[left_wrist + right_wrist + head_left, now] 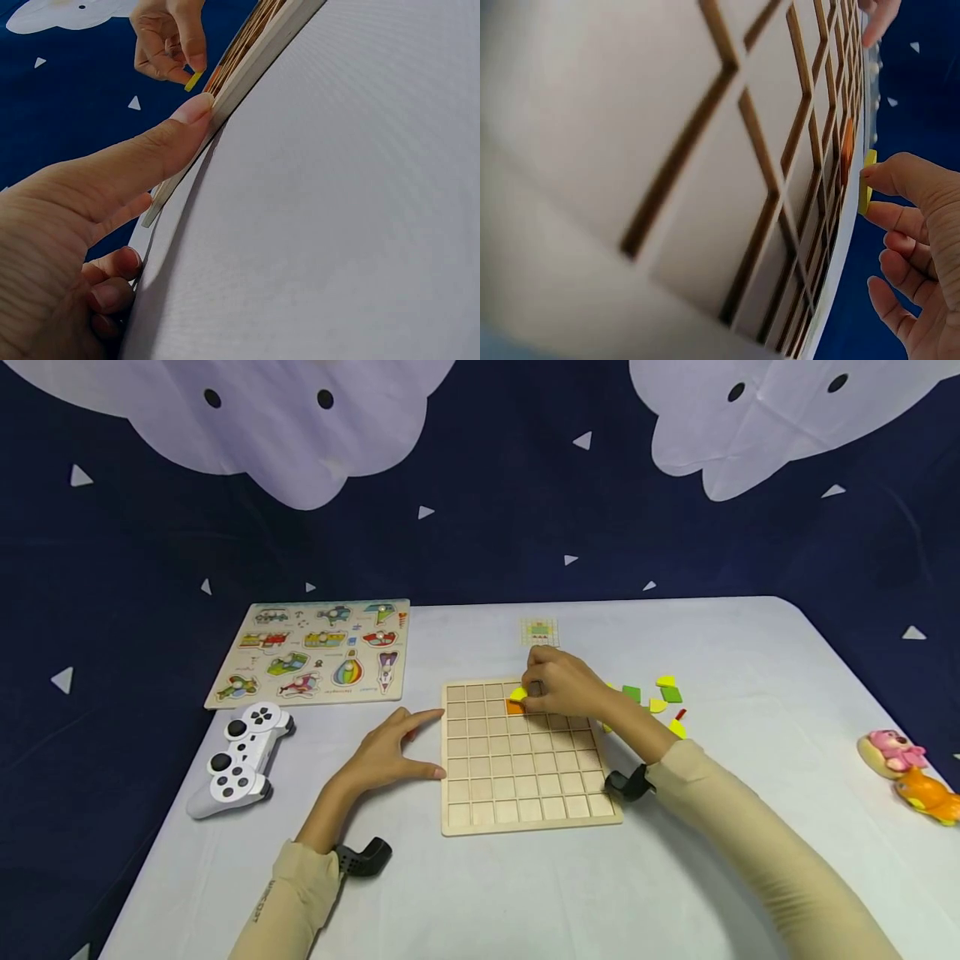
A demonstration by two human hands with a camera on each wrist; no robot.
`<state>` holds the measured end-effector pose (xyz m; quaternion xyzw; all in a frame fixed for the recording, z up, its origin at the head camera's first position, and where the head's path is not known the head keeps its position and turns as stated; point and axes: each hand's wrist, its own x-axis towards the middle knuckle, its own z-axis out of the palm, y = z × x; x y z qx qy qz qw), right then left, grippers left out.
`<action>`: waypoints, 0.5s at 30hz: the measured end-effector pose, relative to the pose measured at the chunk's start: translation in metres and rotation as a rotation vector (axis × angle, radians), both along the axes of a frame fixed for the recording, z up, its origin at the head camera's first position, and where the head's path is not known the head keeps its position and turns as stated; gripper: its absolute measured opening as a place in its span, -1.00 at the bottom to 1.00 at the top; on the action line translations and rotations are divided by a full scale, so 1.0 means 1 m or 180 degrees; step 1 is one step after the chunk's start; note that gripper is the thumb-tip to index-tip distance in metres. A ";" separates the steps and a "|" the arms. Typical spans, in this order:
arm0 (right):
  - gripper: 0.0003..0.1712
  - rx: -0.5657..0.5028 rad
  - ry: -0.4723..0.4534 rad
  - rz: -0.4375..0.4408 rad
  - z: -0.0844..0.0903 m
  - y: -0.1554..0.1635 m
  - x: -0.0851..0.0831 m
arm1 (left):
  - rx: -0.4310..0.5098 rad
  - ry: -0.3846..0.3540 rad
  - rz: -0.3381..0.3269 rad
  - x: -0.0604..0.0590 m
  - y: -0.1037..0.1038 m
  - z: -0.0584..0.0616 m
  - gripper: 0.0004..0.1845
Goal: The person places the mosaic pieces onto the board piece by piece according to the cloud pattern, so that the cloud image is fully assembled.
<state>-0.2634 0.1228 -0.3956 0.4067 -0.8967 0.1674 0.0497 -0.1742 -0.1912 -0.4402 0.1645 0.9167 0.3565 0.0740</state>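
Observation:
A wooden grid board [492, 788] lies on the white table in front of me. My right hand [562, 683] pinches a small flat yellow piece [867, 182] between thumb and index finger, over the board's far rows. Just below that piece in the head view, an orange piece [515, 709] sits in a grid cell. My left hand [381, 753] is at the board's left edge, thumb and index finger stretched out to touch it. In the left wrist view, the thumb [161, 142] lies against the board's wooden rim [255, 67].
Loose yellow, green and red pieces [671, 695] lie right of the board. Behind it is a small pattern card [539, 631]. A picture puzzle board [330, 647] and a white game controller [243, 756] are at left; pink [892, 750] and orange [928, 795] toys at right.

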 end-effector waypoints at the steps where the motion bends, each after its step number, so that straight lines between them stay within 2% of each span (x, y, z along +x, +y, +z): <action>1: -0.79 0.0012 0.0020 0.0027 0.000 -0.002 0.001 | 0.0004 -0.0002 -0.0001 0.000 0.000 0.000 0.01; 15: -0.83 0.0084 0.0177 0.0275 -0.003 -0.022 0.005 | 0.0039 -0.0026 0.0011 0.000 0.000 0.000 0.00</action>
